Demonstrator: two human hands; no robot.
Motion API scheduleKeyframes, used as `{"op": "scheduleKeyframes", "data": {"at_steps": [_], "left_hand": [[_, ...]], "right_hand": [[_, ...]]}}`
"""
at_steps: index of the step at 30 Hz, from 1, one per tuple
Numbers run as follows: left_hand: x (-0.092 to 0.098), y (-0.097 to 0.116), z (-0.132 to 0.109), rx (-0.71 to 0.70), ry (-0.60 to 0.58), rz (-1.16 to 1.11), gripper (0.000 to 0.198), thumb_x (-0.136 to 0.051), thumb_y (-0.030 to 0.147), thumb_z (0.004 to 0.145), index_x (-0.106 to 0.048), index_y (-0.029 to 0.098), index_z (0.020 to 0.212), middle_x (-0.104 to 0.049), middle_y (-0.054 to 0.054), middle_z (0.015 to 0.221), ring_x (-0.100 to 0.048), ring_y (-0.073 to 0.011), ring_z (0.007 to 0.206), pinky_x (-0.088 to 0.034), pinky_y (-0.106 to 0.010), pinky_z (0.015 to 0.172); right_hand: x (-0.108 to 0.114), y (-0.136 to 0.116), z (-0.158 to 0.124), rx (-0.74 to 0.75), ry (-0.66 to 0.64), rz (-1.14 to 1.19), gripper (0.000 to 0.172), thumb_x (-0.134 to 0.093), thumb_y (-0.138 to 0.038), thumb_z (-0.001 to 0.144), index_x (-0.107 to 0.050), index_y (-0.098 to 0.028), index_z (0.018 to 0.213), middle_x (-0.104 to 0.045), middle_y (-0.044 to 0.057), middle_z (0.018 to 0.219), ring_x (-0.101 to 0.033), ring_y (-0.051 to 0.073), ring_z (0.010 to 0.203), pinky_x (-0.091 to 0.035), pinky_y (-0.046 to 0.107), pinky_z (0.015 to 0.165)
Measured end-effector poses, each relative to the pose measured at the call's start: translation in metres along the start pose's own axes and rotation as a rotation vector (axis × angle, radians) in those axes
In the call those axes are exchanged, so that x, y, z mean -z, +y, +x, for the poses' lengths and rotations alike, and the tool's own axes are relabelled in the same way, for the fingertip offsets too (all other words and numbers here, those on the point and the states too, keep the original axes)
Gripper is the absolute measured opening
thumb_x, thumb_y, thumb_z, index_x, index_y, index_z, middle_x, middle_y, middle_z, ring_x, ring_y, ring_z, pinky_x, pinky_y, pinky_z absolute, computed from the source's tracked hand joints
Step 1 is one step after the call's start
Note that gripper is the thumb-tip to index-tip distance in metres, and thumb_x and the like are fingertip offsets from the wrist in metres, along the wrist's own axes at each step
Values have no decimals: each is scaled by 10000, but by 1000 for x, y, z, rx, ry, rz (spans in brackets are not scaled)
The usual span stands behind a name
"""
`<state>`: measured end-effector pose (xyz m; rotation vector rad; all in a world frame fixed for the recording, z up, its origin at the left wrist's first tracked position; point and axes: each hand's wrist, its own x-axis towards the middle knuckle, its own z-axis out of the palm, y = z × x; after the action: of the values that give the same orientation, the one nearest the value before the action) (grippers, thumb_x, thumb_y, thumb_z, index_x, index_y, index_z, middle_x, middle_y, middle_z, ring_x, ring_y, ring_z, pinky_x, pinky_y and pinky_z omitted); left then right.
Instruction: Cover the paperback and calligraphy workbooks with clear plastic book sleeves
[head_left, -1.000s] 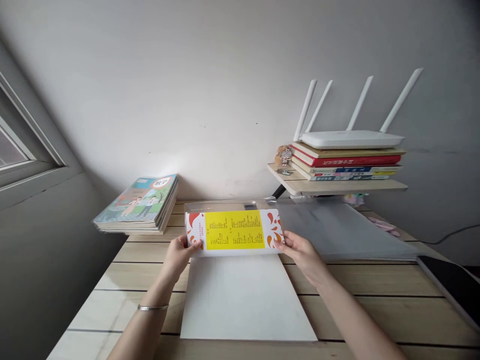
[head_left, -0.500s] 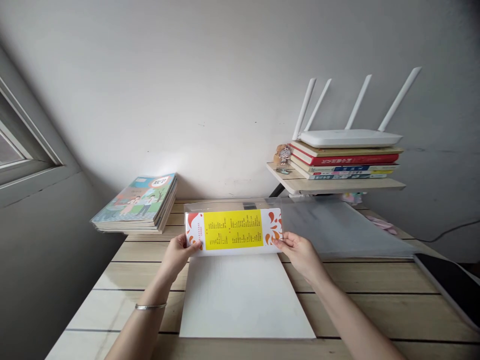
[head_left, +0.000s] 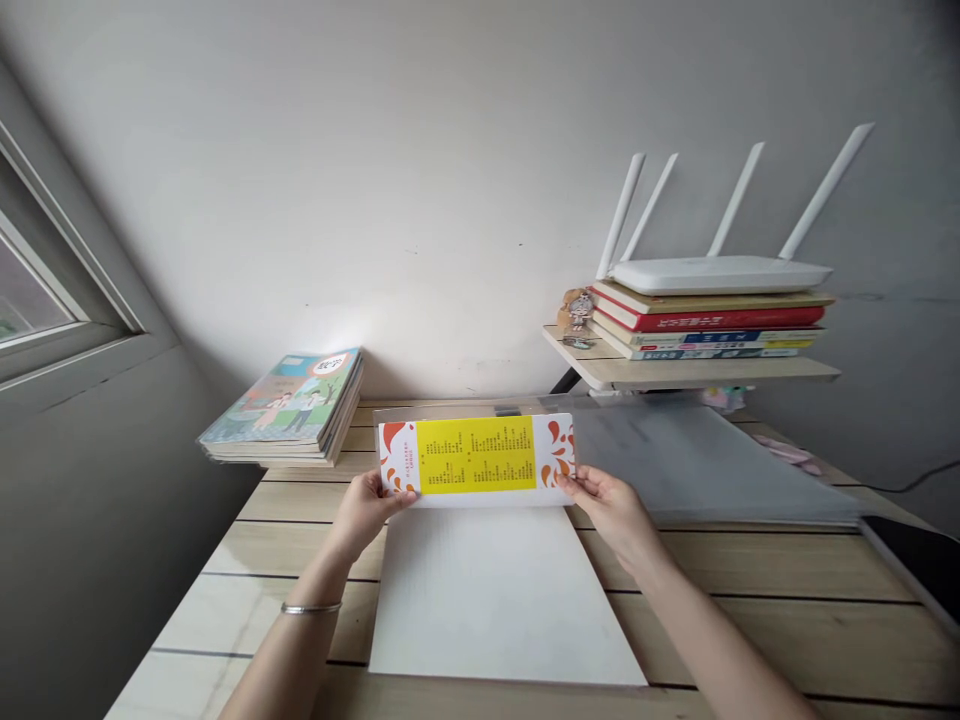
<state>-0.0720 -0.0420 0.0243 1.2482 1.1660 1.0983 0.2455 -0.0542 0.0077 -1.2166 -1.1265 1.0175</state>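
Observation:
Both my hands hold up a printed white sheet [head_left: 477, 456] with a yellow text panel and orange leaf-like shapes, its lettering turned sideways. My left hand [head_left: 369, 512] pinches the lower left corner, thumb in front. At the right edge, my right hand [head_left: 611, 510] grips it between thumb and fingers. Clear plastic film [head_left: 442, 411] shows along its top and right edges. Directly below, a large blank white sheet or board [head_left: 502, 600] lies flat on the table; whether the two are joined cannot be told.
Stacked picture-covered books [head_left: 292, 405] sit at the left by the wall. Translucent plastic sheets [head_left: 697, 470] lie at the right, near a dark flat device [head_left: 919, 565]. Behind, a white router [head_left: 720, 273] rests on books [head_left: 720, 322] on a small raised shelf [head_left: 697, 373]. Wooden slats form the table [head_left: 787, 640].
The view has shifted slightly, so everything sits a little further right. The printed sheet tilts a little differently; both hands keep their hold on it.

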Motion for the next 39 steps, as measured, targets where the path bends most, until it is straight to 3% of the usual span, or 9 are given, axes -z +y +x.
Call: {"op": "scheduleKeyframes", "data": {"at_steps": [4,6,11,17,24,29,33,39], "left_hand": [[-3,-1,1,-9,38,12,408,-818,363,533,-696,121,838,-732,-110,906,-665,-240,818,-488,-316,751],[-4,-1,1,-2,43,26,409,-814,373,531,-700,116,828,-732,-115,898,-666,-244,813,-486,-313,741],[-4,-2,1,-21,57,47,401,-799,386,550,-704,116,830,-731,-116,905,-665,-247,825,-483,-307,742],[-5,-2,-1,-24,74,96,401,-780,401,571,-703,108,833,-728,-125,902,-665,-257,822,-480,-299,707],[-10,2,-4,-42,133,117,367,-775,399,568,-689,122,794,-729,-91,833,-656,-221,744,-465,-265,632],[-10,-4,0,-56,193,98,401,-776,446,553,-676,120,764,-720,-80,776,-641,-202,689,-446,-246,575],[-10,-8,2,-68,205,38,437,-796,447,526,-672,119,788,-726,-93,827,-653,-212,731,-479,-271,640],[-10,-3,2,-48,117,-83,494,-864,300,417,-656,132,833,-728,-116,926,-675,-243,823,-514,-348,766]], "right_hand": [[9,-1,3,-81,-173,6,495,-810,-497,523,-700,-179,886,-733,94,923,-650,286,952,-479,408,895],[11,1,4,-92,-195,-19,504,-814,-494,516,-706,-175,891,-733,97,926,-651,292,953,-475,420,905],[7,7,4,-16,-140,-54,477,-746,-552,591,-710,-181,889,-727,97,974,-644,296,975,-481,404,891],[5,11,4,4,-93,-84,484,-736,-580,583,-698,-182,856,-723,111,984,-649,295,941,-489,389,856],[1,16,3,112,-4,-145,440,-681,-614,628,-628,-191,737,-725,86,842,-657,256,819,-499,341,757],[6,13,5,69,-55,-136,409,-752,-538,573,-633,-193,758,-722,73,832,-653,242,805,-503,332,737],[7,14,7,65,-66,-126,413,-776,-477,545,-651,-193,819,-722,74,832,-652,233,785,-505,338,732],[5,26,10,91,25,-188,341,-722,-447,599,-649,-181,798,-686,38,730,-605,194,686,-473,317,676]]}}
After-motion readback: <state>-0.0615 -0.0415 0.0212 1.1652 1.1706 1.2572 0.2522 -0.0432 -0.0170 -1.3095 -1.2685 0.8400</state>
